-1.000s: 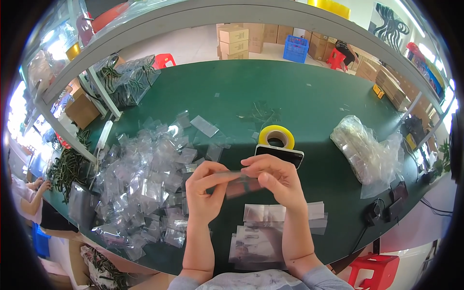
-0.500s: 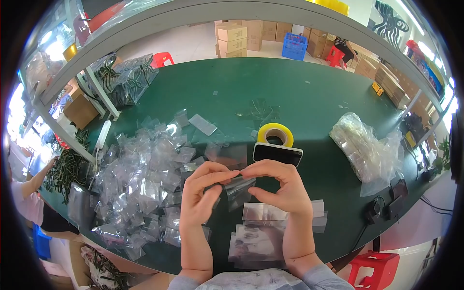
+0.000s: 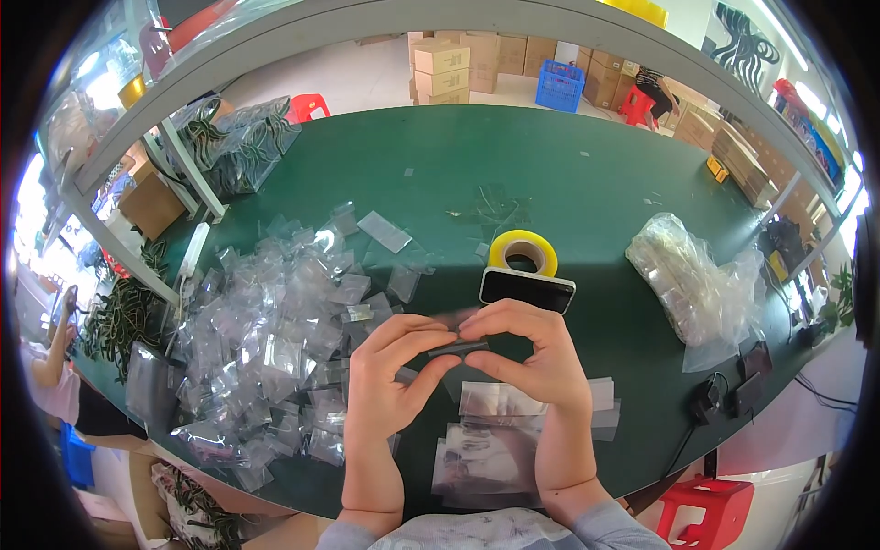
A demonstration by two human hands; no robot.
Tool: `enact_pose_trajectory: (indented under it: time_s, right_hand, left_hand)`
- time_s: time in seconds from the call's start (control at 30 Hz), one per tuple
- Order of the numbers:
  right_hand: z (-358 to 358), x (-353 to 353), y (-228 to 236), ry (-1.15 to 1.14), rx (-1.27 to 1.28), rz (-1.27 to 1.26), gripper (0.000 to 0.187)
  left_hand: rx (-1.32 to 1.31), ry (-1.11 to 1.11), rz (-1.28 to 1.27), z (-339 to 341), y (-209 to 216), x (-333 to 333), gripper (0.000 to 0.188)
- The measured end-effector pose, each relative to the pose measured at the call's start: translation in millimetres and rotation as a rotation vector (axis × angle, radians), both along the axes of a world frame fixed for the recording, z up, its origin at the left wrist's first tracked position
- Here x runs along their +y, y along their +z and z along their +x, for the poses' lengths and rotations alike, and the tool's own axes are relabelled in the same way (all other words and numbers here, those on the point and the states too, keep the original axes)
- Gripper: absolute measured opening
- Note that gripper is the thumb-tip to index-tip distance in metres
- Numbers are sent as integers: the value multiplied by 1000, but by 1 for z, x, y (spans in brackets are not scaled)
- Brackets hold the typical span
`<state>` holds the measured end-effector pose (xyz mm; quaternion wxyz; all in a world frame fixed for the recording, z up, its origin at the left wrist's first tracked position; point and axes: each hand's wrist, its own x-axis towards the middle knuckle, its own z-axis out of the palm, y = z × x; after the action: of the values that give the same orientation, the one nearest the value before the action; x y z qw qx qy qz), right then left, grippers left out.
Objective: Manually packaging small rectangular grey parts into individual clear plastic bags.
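Thumbs (image 3: 433, 378) are closing in as my left hand (image 3: 381, 383) and right hand (image 3: 550, 365) are pinching film (image 3: 458, 348), seemingly keeping it taut.

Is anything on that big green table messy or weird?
Yes: at the left, clear plastic packets lie in a jumbled heap, pointing every which way. The phone looks askew, seemingly propped against the yellow tape roll. The thin piece between the left hand and right hand is too covered to check.
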<state>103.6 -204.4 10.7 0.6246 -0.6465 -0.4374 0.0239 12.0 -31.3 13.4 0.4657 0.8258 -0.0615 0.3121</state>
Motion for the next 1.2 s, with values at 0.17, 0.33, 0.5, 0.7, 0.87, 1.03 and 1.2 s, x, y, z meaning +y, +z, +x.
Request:
enact_pose_trajectory:
  time_s: [0.17,0.33,0.5,0.7,0.87,1.03,1.2]
  right_hand:
    - [0,0,-3,-12,-72,-10,22]
    - [-5,8,3,-72,-130,16,26]
    - [-5,8,2,-60,-230,42,32]
    - [-2,4,-6,-161,-271,45,36]
    - [-2,2,-4,-153,-336,49,33]
    - [-2,2,-4,-166,-355,55,31]
    - [-1,2,-5,-155,-362,67,23]
  left_hand:
    - [-122,-6,115,2,-3,0,15]
    - [3,-31,-29,2,-6,1,9]
    - [74,-142,-192,3,-7,8,11]
    - [5,-109,-330,1,3,-8,21]
    - [-12,-72,-44,-1,-2,0,26]
    - [-99,-37,-5,2,-4,-1,25]
    - [-136,-35,61,3,-7,0,23]
